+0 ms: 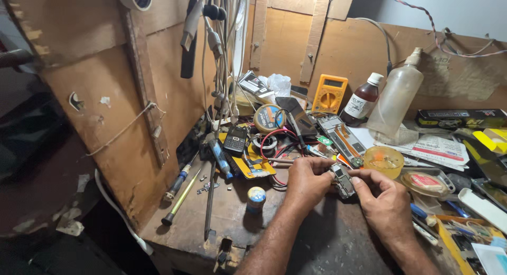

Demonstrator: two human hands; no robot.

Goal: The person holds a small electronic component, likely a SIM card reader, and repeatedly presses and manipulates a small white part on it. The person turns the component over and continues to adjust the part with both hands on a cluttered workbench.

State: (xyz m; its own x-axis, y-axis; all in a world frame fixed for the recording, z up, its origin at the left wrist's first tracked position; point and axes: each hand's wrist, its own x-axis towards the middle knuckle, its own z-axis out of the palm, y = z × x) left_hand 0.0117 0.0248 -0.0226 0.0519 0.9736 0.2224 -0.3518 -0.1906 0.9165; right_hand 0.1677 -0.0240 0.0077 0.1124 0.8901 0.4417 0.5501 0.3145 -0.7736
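- The small phone circuit board [343, 181] sits pinched between both hands above the workbench [232, 211]; its long axis runs from 11 to 5 o'clock.
- The left hand [308, 181] clasps its upper end from 9 o'clock; the right hand [384, 201] grips the lower end from 4 o'clock, equally near.
- At 12 o'clock stands a yellow multimeter [329, 93]; at 1 o'clock, a brown white-labelled bottle [362, 100] and a clear spray bottle [397, 95].

wooden workbench [232, 211] worn, cluttered | plywood back wall [285, 43] | grey wall [454, 11] upper right | floor dark
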